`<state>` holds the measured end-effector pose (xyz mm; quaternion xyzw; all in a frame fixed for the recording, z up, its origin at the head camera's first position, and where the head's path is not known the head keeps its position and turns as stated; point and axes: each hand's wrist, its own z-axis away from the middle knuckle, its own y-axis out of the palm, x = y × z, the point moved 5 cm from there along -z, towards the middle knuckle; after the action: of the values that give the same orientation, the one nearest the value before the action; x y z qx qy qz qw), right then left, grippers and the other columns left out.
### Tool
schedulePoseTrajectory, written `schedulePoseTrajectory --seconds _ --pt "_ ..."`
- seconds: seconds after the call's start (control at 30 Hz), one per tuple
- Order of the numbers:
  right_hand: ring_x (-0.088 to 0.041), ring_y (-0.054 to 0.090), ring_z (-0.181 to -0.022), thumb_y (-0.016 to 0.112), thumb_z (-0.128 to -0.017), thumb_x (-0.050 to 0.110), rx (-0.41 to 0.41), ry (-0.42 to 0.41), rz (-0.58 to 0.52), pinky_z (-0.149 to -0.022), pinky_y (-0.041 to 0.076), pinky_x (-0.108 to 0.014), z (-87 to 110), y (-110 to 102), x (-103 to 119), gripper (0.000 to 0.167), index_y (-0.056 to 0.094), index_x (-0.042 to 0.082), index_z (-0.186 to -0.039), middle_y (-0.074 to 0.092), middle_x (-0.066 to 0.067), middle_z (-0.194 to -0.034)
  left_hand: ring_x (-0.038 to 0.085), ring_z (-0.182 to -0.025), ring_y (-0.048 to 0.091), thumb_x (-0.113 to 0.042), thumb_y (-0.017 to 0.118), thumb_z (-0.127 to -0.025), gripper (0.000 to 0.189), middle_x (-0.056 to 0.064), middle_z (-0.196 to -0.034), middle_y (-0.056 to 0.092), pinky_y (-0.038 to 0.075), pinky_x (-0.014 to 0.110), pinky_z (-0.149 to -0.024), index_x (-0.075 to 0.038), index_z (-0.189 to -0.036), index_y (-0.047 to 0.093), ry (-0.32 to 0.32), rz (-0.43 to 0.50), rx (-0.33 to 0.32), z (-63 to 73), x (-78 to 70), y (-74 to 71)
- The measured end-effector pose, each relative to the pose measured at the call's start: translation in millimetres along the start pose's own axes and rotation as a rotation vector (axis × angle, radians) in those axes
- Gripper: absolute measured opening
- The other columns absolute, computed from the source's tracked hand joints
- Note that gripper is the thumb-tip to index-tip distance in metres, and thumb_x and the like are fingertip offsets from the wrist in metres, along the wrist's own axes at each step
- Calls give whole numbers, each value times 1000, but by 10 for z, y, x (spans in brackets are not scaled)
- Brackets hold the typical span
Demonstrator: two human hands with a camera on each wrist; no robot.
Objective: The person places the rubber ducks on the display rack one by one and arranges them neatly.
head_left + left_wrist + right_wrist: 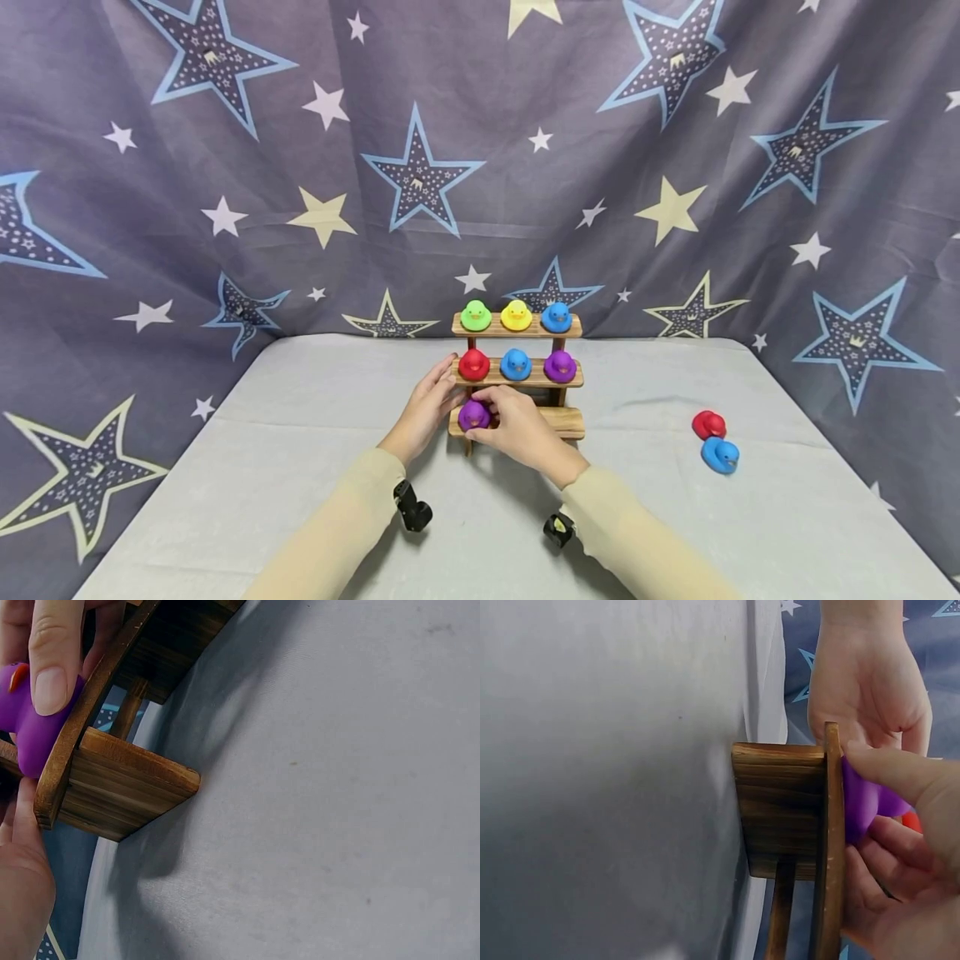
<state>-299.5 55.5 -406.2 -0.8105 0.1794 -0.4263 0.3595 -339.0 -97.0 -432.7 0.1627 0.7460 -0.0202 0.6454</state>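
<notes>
A purple rubber duck (472, 416) sits at the left end of the bottom shelf of a three-tier wooden stand (564, 422). My right hand (522, 427) pinches this duck between thumb and fingers; the right wrist view shows the purple duck (860, 801) against the shelf board. At the stand's left side, my left hand (422, 414) rests with extended fingers against the shelf ends. The middle shelf carries a red duck (473, 365), a blue duck (516, 364) and a purple duck (560, 367). On top stand a green duck (476, 316), a yellow duck (516, 316) and a blue duck (557, 317).
To the right on the pale tabletop (637, 508) lie a red duck (708, 425) and a blue duck (720, 456), close together. A grey curtain (480, 242) with stars hangs behind the table and along its sides.
</notes>
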Motion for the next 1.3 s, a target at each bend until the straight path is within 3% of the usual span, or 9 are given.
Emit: schedulePoseTrajectory --seconds 0.53,0.83,1.3 --pt "-21 65 -99 87 -80 26 16 39 -21 -84 59 -31 20 7 2 61 61 -1 -127 65 -13 -113 38 -143 33 -10 38 -107 56 24 -160 24 36 43 -117 1 -158 18 4 1 11 -1 8 -10" --pt "-26 66 -103 86 -81 19 44 48 -140 -88 60 -35 51 -40 -25 62 58 -5 -130 61 -18 -121 37 -144 33 -12 38 -108 55 23 -161 24 36 43 -117 0 -158 19 0 4 12 -12 10 -9" --pt "-24 65 -102 85 -82 17 70 26 -109 -84 60 -30 176 -227 -30 60 59 -3 -132 63 -15 -120 38 -143 34 -13 39 -108 56 23 -161 24 36 43 -116 -1 -158 20 0 -9 4 -12 21 -14"
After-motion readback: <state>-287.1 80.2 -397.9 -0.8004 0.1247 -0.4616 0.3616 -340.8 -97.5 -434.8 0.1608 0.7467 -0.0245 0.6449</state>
